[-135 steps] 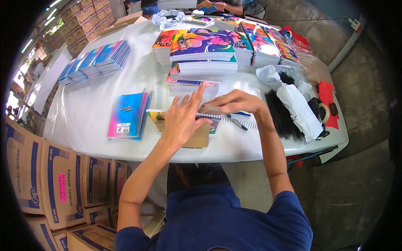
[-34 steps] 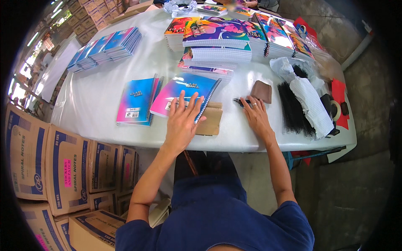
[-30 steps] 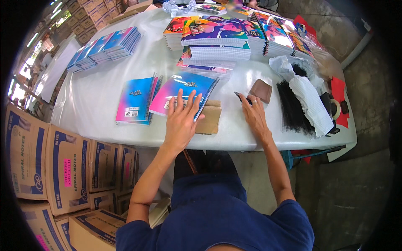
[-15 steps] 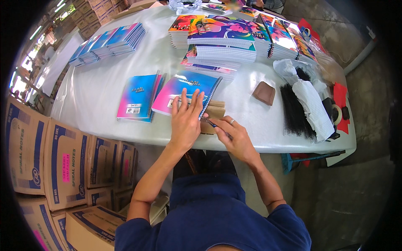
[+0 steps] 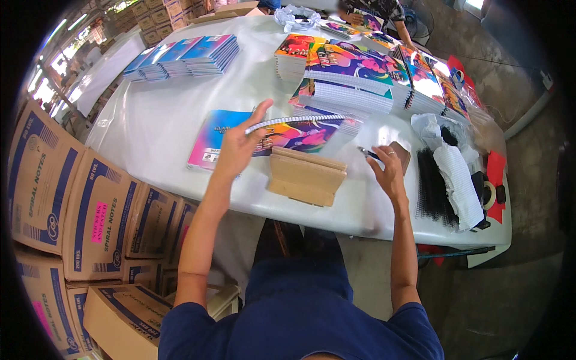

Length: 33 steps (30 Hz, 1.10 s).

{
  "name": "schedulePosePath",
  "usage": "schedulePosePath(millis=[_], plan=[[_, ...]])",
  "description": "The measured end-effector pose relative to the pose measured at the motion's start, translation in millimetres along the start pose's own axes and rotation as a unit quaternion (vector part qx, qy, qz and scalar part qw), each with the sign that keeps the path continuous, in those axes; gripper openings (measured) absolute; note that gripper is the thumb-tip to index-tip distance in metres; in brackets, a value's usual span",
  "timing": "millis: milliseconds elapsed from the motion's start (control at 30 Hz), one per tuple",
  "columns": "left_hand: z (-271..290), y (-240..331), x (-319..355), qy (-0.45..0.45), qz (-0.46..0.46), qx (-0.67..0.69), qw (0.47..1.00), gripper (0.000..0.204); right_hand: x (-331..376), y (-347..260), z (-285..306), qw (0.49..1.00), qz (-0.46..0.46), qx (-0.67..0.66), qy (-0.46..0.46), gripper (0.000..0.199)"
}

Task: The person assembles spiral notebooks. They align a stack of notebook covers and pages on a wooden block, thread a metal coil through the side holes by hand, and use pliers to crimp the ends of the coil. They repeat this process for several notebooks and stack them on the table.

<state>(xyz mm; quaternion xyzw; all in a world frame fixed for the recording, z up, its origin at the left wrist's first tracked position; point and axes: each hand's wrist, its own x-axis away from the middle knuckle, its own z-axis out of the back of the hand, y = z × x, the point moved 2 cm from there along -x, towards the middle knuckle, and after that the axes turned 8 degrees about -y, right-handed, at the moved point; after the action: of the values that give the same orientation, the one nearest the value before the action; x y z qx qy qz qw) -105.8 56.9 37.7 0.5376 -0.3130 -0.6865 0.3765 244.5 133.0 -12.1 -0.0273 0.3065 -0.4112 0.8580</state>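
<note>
My left hand [image 5: 235, 147] grips a spiral notebook [image 5: 300, 121] at its left end. The notebook is lifted and seen nearly edge-on, as a thin pale strip. Under and beside it lies a blue-and-pink spiral notebook [image 5: 207, 141] on the table, with bright printed covers [image 5: 309, 135] behind. A folded brown cardboard block [image 5: 306, 177] sits at the table's front edge, between my hands. Right of the block, my right hand [image 5: 389, 171] is closed round a small pliers-like tool [image 5: 371, 154], its tip pointing left. Its handles are mostly hidden in my palm.
Stacks of blue notebooks [image 5: 183, 57] stand far left, stacks of colourful notebooks [image 5: 348, 66] at the back. A brown pad [image 5: 400, 157] lies by my right hand; black coils [image 5: 435, 180] lie farther right. Cartons [image 5: 114, 216] fill the lower left. Another person's hand [image 5: 354, 19] works at the far end.
My left hand has raised the notebook off the cardboard block and tipped it edge-on, moving left and away. My right hand has drawn the tool off to the right.
</note>
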Motion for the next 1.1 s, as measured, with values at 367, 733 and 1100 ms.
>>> schedulePosePath(millis=[367, 733, 1100], plan=[[117, -20, -14, 0.117, 0.027, 0.133, 0.984, 0.084, -102, -167, -48, 0.939, 0.116, -0.314, 0.073, 0.021], [195, -174, 76, 0.052, 0.355, -0.154, 0.92, 0.059, -143, -89, -8, 0.956, 0.102, -0.221, 0.165, 0.018], [159, -161, 6, 0.067, 0.31, -0.504, 0.803, 0.063, -207, 81, 42, 0.893, -0.368, -0.25, -0.064, 0.043]])
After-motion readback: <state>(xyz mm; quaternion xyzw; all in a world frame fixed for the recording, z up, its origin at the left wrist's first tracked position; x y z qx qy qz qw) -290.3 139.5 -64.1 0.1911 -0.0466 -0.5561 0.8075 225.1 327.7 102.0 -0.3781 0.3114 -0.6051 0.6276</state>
